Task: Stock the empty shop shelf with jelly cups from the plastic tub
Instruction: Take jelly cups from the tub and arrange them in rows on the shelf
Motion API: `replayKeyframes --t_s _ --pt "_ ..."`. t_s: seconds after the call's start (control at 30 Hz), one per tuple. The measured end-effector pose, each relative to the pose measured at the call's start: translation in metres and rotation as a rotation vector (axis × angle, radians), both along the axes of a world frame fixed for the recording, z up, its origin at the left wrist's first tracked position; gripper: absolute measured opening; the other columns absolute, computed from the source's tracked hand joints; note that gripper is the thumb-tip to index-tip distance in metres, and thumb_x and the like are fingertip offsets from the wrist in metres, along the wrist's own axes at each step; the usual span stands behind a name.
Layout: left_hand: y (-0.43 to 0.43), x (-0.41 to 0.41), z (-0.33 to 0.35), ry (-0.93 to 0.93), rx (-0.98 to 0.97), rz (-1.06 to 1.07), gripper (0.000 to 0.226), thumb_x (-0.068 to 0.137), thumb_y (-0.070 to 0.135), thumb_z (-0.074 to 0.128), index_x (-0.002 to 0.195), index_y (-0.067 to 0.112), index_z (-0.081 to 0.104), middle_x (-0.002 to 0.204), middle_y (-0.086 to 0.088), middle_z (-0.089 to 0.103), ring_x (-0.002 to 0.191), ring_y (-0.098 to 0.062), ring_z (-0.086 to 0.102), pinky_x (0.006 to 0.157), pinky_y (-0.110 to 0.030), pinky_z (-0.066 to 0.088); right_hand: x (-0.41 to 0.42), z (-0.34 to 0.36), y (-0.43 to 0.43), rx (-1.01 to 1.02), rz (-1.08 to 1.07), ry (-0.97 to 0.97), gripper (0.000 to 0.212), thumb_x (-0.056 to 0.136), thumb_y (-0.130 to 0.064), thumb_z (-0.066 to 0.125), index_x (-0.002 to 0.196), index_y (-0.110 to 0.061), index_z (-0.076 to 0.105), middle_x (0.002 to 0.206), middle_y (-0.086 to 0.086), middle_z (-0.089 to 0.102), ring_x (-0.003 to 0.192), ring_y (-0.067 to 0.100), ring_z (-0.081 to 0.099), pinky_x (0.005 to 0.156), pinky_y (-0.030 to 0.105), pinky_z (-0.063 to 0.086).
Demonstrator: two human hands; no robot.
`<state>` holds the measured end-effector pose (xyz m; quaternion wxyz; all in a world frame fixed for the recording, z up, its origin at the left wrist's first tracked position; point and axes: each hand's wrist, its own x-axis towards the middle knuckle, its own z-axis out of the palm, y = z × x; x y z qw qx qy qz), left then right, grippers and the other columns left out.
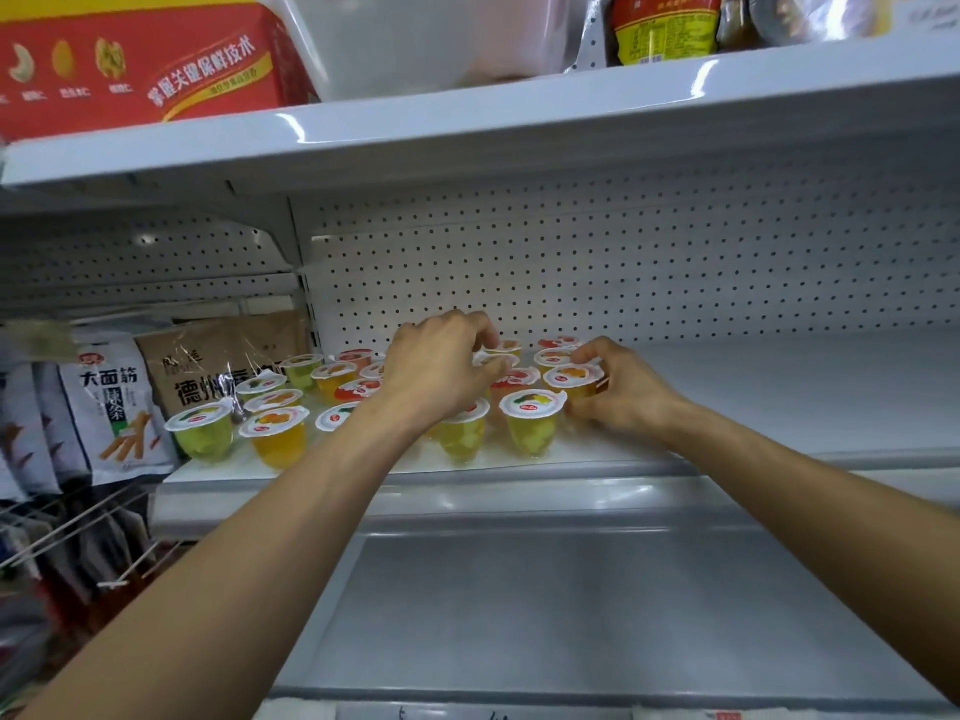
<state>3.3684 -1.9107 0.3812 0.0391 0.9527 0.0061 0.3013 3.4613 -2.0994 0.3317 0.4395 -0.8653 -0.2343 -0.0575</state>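
The left hand (pixel 441 374) curls its fingertips round the foil rim of a half-hidden jelly cup (pixel 496 360), covering most of it. The right hand (pixel 623 394) clasps an orange-lidded jelly cup (pixel 573 379) from the right. Clear, tapered jelly cups (pixel 532 423) with round foil lids cluster at the left of the white metal shelf (pixel 779 397). A translucent plastic tub (pixel 415 44), cut off above, sits on the upper shelf (pixel 519 111).

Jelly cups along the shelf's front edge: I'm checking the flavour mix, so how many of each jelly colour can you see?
Green jelly cup: 1
Orange jelly cup: 1
Yellow jelly cups: 2
Total: 4; a fifth cup's jelly is hidden behind the left forearm.
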Motion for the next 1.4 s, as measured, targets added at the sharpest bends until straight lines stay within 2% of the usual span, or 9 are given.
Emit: replayKeyframes --t_s 0.3,0.5,0.63,0.77,0.9,1.03,1.17,1.23,1.4 --pt "0.007 -0.032 -0.005 -0.051 -0.111 -0.040 0.026 0.088 0.046 0.063 0.106 0.028 0.064 0.108 0.009 0.066 0.093 -0.016 0.060 0.093 -0.040 0.045 -0.015 0.003 -0.009 -0.082 -0.082 0.016 0.062 0.080 -0.027 0.073 0.134 -0.026 0.042 0.121 0.002 0.057 0.091 0.015 0.061 0.075 0.027 0.052" --pt "0.018 -0.089 -0.034 -0.161 -0.228 -0.115 0.017 0.086 0.042 0.066 0.098 0.031 0.064 0.099 0.015 0.061 0.091 -0.012 0.058 0.086 -0.039 0.048 -0.073 0.004 -0.013 -0.245 -0.266 -0.438 0.046 0.086 -0.024 0.063 0.131 -0.023 0.051 0.129 0.006 0.054 0.119 0.024 0.049 0.095 0.041 0.045" --pt "0.045 -0.135 -0.078 -0.175 -0.288 -0.151 0.018 0.085 0.038 0.069 0.100 0.028 0.064 0.097 0.014 0.062 0.083 -0.011 0.060 0.079 -0.038 0.050 -0.124 -0.013 -0.005 -0.243 -0.239 -0.585 0.038 0.087 -0.023 0.060 0.125 -0.019 0.057 0.122 0.005 0.058 0.112 0.026 0.052 0.091 0.041 0.042" --pt "0.088 -0.184 -0.145 0.012 -0.147 -0.081 0.023 0.085 0.045 0.067 0.102 0.030 0.064 0.097 0.014 0.063 0.085 -0.014 0.061 0.077 -0.042 0.050 -0.172 -0.051 0.023 -0.241 -0.131 -0.689 0.030 0.084 -0.024 0.056 0.113 -0.018 0.063 0.111 0.002 0.063 0.100 0.027 0.056 0.082 0.039 0.041" --pt "0.129 -0.240 -0.203 0.178 -0.221 0.012 0.027 0.084 0.052 0.061 0.103 0.033 0.064 0.097 0.016 0.063 0.083 -0.009 0.060 0.076 -0.037 0.046 -0.220 -0.107 0.072 -0.231 0.048 -0.591 0.027 0.086 -0.024 0.056 0.112 -0.020 0.064 0.108 -0.003 0.063 0.101 0.017 0.055 0.082 0.031 0.034" --pt "0.169 -0.292 -0.261 0.285 -0.423 0.116 0.018 0.082 0.041 0.073 0.095 0.031 0.066 0.091 0.015 0.065 0.075 -0.006 0.059 0.068 -0.029 0.046 -0.261 -0.180 0.124 -0.295 0.263 -0.385 0.026 0.085 -0.027 0.056 0.109 -0.023 0.065 0.104 -0.006 0.065 0.095 0.017 0.059 0.082 0.033 0.042" --pt "0.200 -0.342 -0.327 0.455 -0.640 0.258 0.017 0.084 0.039 0.071 0.080 0.044 0.055 0.078 0.023 0.061 0.072 0.001 0.059 0.064 -0.025 0.044 -0.286 -0.271 0.164 -0.430 0.465 -0.076 0.025 0.081 -0.027 0.058 0.104 -0.024 0.066 0.099 -0.005 0.068 0.090 0.018 0.064 0.077 0.037 0.051" --pt "0.210 -0.358 -0.365 0.608 -0.629 0.276 0.007 0.084 0.044 0.066 0.086 0.040 0.061 0.083 0.019 0.064 0.076 -0.003 0.062 0.070 -0.027 0.046 -0.296 -0.315 0.179 -0.503 0.557 0.065 0.022 0.082 -0.026 0.057 0.101 -0.022 0.066 0.097 -0.005 0.067 0.091 0.017 0.063 0.076 0.035 0.050" --pt "0.226 -0.369 -0.460 0.943 -0.607 0.337 0.022 0.090 0.047 0.059 0.108 0.033 0.062 0.103 0.016 0.066 0.093 -0.009 0.065 0.086 -0.026 0.046 -0.311 -0.421 0.210 -0.721 0.694 0.293 0.016 0.089 -0.032 0.054 0.104 -0.029 0.057 0.101 -0.004 0.062 0.096 0.017 0.060 0.077 0.035 0.048"
